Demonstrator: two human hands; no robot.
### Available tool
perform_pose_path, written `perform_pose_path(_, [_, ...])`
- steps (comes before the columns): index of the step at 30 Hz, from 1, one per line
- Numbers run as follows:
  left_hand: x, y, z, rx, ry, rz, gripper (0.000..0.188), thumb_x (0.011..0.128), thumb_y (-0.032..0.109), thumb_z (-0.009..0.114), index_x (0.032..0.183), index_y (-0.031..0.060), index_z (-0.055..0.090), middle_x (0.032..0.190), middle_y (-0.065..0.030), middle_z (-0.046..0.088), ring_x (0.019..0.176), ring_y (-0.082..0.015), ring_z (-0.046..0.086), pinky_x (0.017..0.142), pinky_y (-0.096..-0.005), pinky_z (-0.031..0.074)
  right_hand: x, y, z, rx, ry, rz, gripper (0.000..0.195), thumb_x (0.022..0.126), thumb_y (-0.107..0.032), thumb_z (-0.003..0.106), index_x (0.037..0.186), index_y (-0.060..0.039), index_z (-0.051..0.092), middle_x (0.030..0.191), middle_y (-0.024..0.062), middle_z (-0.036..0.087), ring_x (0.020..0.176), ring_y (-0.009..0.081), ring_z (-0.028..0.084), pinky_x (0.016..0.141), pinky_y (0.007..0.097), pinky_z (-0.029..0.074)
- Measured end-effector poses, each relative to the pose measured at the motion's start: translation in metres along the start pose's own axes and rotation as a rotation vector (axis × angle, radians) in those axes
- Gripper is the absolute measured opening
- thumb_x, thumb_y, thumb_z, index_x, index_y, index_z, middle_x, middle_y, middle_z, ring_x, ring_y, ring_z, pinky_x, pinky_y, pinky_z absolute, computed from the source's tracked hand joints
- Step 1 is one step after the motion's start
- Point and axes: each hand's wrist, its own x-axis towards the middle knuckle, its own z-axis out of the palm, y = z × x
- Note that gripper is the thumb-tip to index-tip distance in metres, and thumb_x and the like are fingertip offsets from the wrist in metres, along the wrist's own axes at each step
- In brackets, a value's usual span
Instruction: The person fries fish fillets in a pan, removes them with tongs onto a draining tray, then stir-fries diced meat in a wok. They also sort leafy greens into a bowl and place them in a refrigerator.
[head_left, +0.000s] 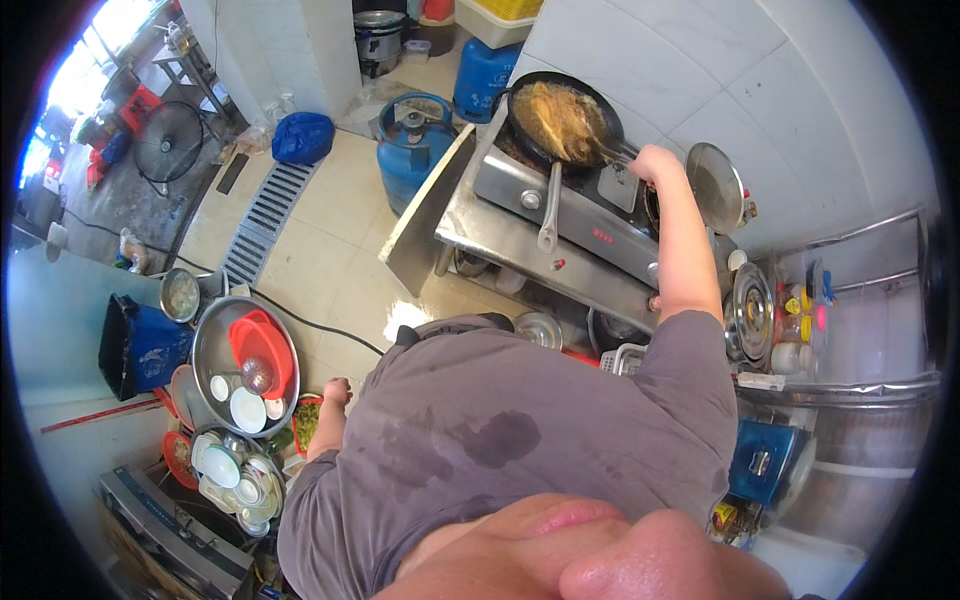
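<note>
My right hand (655, 163) is closed around a metal cooking utensil (613, 152), whose far end reaches into a black frying pan (616, 124). Golden-brown food (555, 112), which looks like a fish, lies in bubbling oil in that pan. The pan sits on the left burner of a stainless-steel gas stove (577, 217), with its long metal handle (551, 214) pointing towards me. Down at my side hangs my left hand (337, 390), its fingers curled and nothing visible in them. It is nearest to a red-rimmed basket of green vegetables (307, 424).
Blue gas cylinders (412, 154) stand left of the stove. A metal lid (714, 187) leans against the wall at right. Low at left are a large steel basin (206, 367) and stacked dishes (247, 487). A black cable (322, 326) crosses the floor beside a drain grate (266, 214).
</note>
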Motion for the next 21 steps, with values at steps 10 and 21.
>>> perform_pose_path(10, [-0.005,0.007,-0.003,0.024,0.07,0.082,0.014,0.082,0.013,0.05,0.091,0.0041,0.056,0.072,-0.0105,0.058,0.05,-0.0222,0.054,0.04,-0.0341,0.042,0.046,-0.022,0.019,-0.078,0.079,-0.067,0.027,0.08,-0.011,0.053,0.101,-0.0044,0.069,0.108,0.0151,0.066,0.1,0.0295,0.064,0.082,0.0392,0.051])
perform_pose_path(21, [-0.048,0.008,0.015,0.219,-0.001,0.014,0.017,0.076,0.021,0.064,0.087,0.0083,0.063,0.082,-0.0081,0.065,0.073,-0.0251,0.061,0.062,-0.0351,0.05,0.056,-0.009,0.035,-0.02,0.135,-0.056,0.028,0.08,-0.013,0.055,0.104,-0.0049,0.068,0.111,0.0154,0.065,0.103,0.0302,0.062,0.086,0.0398,0.05])
